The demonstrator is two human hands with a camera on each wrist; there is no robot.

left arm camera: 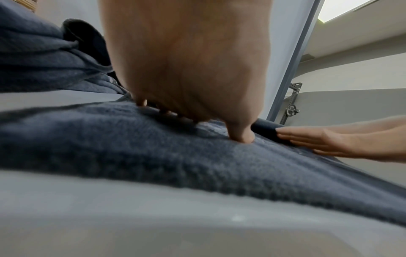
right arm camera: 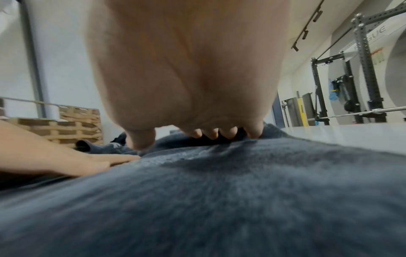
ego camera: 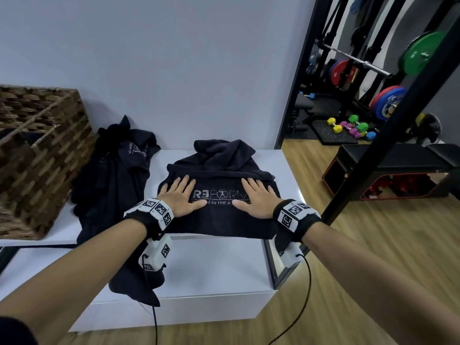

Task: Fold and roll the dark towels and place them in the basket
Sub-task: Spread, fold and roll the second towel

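A dark towel (ego camera: 219,220) with pale lettering lies spread on the white bench top (ego camera: 286,170), its far end bunched against the wall. My left hand (ego camera: 179,195) presses flat on the towel's left part, fingers straight. My right hand (ego camera: 256,196) presses flat on its right part. From the left wrist the left hand (left arm camera: 186,69) bears down on the towel (left arm camera: 131,147), with the right hand (left arm camera: 329,140) beside it. From the right wrist the right hand (right arm camera: 193,69) lies on the towel (right arm camera: 219,191). A woven basket (ego camera: 37,158) stands at the left.
A second crumpled dark towel (ego camera: 114,175) lies between the basket and the spread one, hanging over the bench's front edge. A black post (ego camera: 388,128) rises at the right. Beyond it are a black bench (ego camera: 398,160), dumbbells (ego camera: 348,127) and weight plates (ego camera: 388,103).
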